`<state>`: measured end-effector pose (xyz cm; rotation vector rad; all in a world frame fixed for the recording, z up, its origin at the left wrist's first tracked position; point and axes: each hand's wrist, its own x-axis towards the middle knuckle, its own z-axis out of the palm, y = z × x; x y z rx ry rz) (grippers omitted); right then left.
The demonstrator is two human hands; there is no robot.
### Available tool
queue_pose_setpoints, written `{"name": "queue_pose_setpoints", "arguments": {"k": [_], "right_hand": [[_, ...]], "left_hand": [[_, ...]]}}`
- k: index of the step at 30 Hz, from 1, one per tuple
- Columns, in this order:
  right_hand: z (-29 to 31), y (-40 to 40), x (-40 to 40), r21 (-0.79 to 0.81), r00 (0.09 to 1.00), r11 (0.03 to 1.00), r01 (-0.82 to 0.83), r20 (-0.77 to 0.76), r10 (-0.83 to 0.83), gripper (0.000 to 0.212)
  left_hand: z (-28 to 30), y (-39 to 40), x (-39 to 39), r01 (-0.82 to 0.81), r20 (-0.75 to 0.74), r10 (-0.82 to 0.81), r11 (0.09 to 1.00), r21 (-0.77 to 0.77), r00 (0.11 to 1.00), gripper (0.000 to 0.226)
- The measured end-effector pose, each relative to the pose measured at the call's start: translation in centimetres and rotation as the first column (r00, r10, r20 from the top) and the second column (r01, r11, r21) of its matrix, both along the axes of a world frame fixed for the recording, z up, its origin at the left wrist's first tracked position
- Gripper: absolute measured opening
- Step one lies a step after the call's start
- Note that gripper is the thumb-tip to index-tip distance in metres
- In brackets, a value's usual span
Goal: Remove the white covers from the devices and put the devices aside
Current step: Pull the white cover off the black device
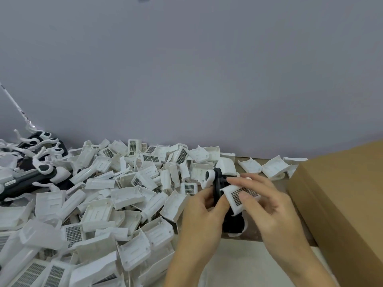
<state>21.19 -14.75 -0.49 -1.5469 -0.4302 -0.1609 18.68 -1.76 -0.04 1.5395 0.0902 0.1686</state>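
Item: device (219,195) in hand, white cover (241,196) part-seated, over the desk (244,264).

Black device held between both hands at centre right, long axis running roughly up and away from the person. Left hand (202,216) grips the body from the left, fingers curled round it. Right hand (269,206) is nearer the cover, its fingers (238,181) laid over the grilled face and clasping it; the cover lies on the device's right flank. Judged: cover should pull off rightward. Removed covers pile (99,199) at left; bared devices (35,168) heaped far left; cardboard box (342,204) at right.
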Motion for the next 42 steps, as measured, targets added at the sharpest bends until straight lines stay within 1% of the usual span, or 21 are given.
{"name": "queue_pose_setpoints", "arguments": {"k": [2, 4, 6, 7, 10, 12, 16, 18, 20, 21, 23, 26, 28, 31, 32, 34, 37, 39, 42], "right_hand": [[-0.01, 0.39, 0.00, -0.037, 0.998, 0.998, 0.057, 0.025, -0.056, 0.035], [-0.19, 0.56, 0.20, 0.003, 0.997, 0.997, 0.075, 0.008, -0.075, 0.036], [-0.18, 0.38, 0.40, 0.077, 0.994, 0.992, 0.101, -0.048, -0.097, 0.039], [-0.16, 0.24, 0.49, 0.082, 0.991, 0.988, 0.129, -0.057, -0.125, 0.039], [-0.20, -0.19, 0.57, -0.017, 0.980, 0.981, 0.192, -0.039, -0.193, 0.038], [-0.26, -0.28, 0.56, -0.014, 0.982, 0.984, 0.178, -0.061, -0.179, 0.041], [-0.24, -0.06, 0.40, 0.042, 0.993, 0.996, 0.076, -0.098, -0.071, 0.044], [-0.23, 0.02, 0.40, 0.070, 0.994, 0.997, 0.040, -0.108, -0.032, 0.046], [-0.17, 0.07, 0.40, 0.087, 0.994, 0.996, 0.021, -0.104, -0.011, 0.048], [-0.13, 0.08, 0.41, 0.087, 0.995, 0.996, 0.015, -0.096, -0.007, 0.049], [-0.10, 0.05, 0.35, 0.050, 0.998, 0.999, 0.015, -0.055, -0.013, 0.053], [-0.16, 0.24, 0.27, -0.030, 1.000, 0.999, 0.013, 0.017, -0.013, 0.058], [-0.25, 0.47, 0.21, -0.070, 1.000, 0.998, 0.002, 0.030, 0.000, 0.060], [-0.26, 0.69, 0.15, -0.139, 0.999, 0.990, 0.014, 0.036, -0.009, 0.064], [-0.27, 0.65, 0.20, -0.116, 1.000, 0.993, 0.010, 0.015, -0.008, 0.066], [-0.29, 0.49, 0.36, -0.006, 0.998, 1.000, 0.005, -0.068, -0.006, 0.065], [-0.26, 0.20, 0.55, 0.108, 0.983, 0.994, 0.005, -0.183, 0.015, 0.055], [-0.27, 0.16, 0.61, 0.120, 0.977, 0.993, 0.014, -0.212, 0.012, 0.045], [-0.26, 0.18, 0.66, 0.116, 0.968, 0.991, 0.067, -0.247, -0.037, 0.033]], "left_hand": [[0.05, -0.06, 0.01, 0.011, -0.004, -0.011, 1.000, -0.005, 1.000, 0.018], [0.03, -0.08, 0.03, 0.010, -0.016, -0.011, 1.000, -0.005, 1.000, 0.020], [-0.09, -0.10, 0.07, -0.024, -0.034, 0.023, 0.999, -0.029, 0.999, 0.020], [-0.20, -0.09, 0.12, -0.048, -0.041, 0.046, 0.998, -0.041, 0.998, 0.021], [-0.21, -0.09, -0.01, -0.089, -0.052, 0.085, 0.993, -0.072, 0.995, 0.024], [-0.38, -0.11, 0.02, -0.078, -0.050, 0.075, 0.995, -0.065, 0.996, 0.025], [-0.38, -0.19, 0.15, -0.081, -0.065, 0.077, 0.995, -0.062, 0.995, 0.028], [-0.07, -0.23, 0.11, -0.078, -0.083, 0.069, 0.991, -0.109, 0.994, 0.038], [-0.22, -0.08, 0.25, -0.120, -0.140, 0.098, 0.980, -0.160, 0.985, 0.051], [-0.52, 0.03, 0.45, -0.145, -0.160, 0.115, 0.970, -0.194, 0.980, 0.046], [-0.90, 0.02, 0.66, -0.168, -0.187, 0.126, 0.959, -0.230, 0.974, 0.029], [-0.78, -0.31, 0.52, -0.123, -0.139, 0.092, 0.966, -0.228, 0.986, 0.032], [-0.48, -0.42, 0.35, -0.083, -0.107, 0.062, 0.976, -0.203, 0.992, 0.034], [-0.36, -0.31, 0.28, -0.065, -0.087, 0.047, 0.972, -0.226, 0.995, 0.033], [-0.48, -0.25, 0.32, -0.064, -0.087, 0.045, 0.971, -0.231, 0.995, 0.030], [-0.29, -0.26, 0.19, -0.068, -0.078, 0.050, 0.967, -0.247, 0.996, 0.023], [-0.32, -0.33, 0.13, -0.045, -0.051, 0.034, 0.971, -0.235, 0.998, 0.017], [-0.38, -0.33, 0.20, -0.046, -0.049, 0.036, 0.972, -0.231, 0.998, 0.021], [-0.41, -0.26, 0.27, -0.042, -0.052, 0.030, 0.967, -0.251, 0.998, 0.018]]}}
